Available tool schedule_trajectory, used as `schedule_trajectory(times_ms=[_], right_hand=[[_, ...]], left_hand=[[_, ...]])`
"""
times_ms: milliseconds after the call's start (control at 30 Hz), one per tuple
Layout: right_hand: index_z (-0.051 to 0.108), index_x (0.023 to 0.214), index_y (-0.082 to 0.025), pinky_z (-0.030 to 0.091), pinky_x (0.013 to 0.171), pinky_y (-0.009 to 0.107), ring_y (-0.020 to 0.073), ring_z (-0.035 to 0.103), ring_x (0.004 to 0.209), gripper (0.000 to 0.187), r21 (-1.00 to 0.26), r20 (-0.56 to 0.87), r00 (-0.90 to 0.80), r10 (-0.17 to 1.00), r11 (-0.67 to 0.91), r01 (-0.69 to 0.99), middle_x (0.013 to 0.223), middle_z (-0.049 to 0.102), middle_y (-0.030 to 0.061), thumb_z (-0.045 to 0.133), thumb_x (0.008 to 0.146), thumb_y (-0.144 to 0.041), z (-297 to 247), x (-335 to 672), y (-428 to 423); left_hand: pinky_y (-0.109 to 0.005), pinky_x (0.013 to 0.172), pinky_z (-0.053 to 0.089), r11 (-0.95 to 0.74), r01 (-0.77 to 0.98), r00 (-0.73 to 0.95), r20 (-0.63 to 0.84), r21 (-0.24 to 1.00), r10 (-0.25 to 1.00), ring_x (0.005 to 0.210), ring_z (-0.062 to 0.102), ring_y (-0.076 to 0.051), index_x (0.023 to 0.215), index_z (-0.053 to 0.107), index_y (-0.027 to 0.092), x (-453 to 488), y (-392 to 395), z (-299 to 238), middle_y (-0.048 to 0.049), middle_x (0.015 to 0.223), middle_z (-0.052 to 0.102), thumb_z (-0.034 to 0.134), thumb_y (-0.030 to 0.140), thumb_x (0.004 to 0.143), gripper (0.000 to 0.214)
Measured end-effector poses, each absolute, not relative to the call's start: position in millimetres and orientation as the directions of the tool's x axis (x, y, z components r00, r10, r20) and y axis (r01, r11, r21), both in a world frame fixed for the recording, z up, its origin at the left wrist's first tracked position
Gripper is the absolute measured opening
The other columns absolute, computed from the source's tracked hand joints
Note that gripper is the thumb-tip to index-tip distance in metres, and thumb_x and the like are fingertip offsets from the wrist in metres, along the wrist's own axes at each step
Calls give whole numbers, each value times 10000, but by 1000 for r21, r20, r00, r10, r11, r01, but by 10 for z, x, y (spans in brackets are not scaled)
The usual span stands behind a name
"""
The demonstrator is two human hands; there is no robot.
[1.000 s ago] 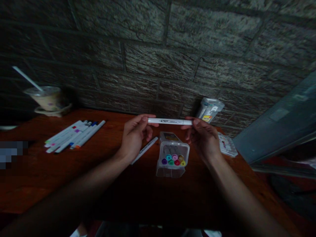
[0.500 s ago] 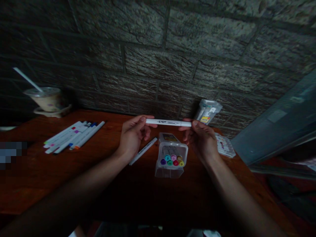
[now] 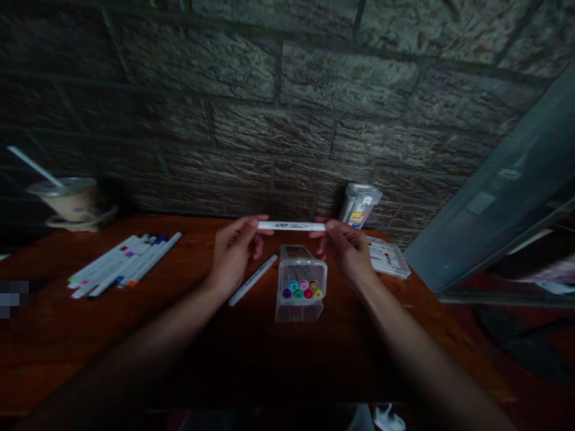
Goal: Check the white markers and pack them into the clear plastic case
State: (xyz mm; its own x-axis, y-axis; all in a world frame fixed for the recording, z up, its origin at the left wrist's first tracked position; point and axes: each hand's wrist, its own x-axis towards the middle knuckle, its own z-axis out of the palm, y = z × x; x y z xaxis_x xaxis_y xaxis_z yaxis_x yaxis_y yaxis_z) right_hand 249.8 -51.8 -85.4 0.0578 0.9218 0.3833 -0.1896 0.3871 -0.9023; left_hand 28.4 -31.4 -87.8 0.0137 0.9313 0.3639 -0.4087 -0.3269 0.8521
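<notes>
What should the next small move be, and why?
Probably ease the grip of the right hand so the left hand can turn the held marker end-on: it lies crosswise between them, while the markers in the case have coloured ends facing this way.

readable wording: none | held white marker [image 3: 291, 226]: dark print, too small | loose white marker [image 3: 254, 279]: dark lettering, blurred | open marker case [image 3: 299, 313]: label [image 3: 297, 252] too dim | upright case [image 3: 363, 195]: yellow label [image 3: 357, 216], wording unclear | flat case [image 3: 389, 257]: printed face, unreadable
</notes>
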Motion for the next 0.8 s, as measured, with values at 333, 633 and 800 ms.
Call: schedule_trajectory(times_ms=[333,633,800], right_hand=[[783,1016,-197,513,440,258,123,634,498,341,-907,388,48,920,391,-155,892,822,71,782,863,-501,-888,2501,-479],[799,1003,-214,497,434,252,119,630,491,322,-920,377,66,924,381,-92,801,801,31,830,810,-469,-879,2498,-479],[810,1029,-244,485,445,256,112,593,471,272,-904,428,69,901,428,14,670,749,-13,837,813,-408,-906,2494,-482]], left_hand=[[-202,410,364,-437,-279,-25,449,855,893,469,495,-69,1113,772,150,273,-248,-928,-63,823,762,764,408,891,340],[-200,400,363,-402,-294,-19,416,867,909,452,493,-67,1054,761,160,324,-288,-944,-21,757,712,770,381,864,291],[-195,401,352,-399,-300,-19,413,866,910,433,472,-79,1036,730,172,317,-286,-948,61,564,548,768,314,840,246]])
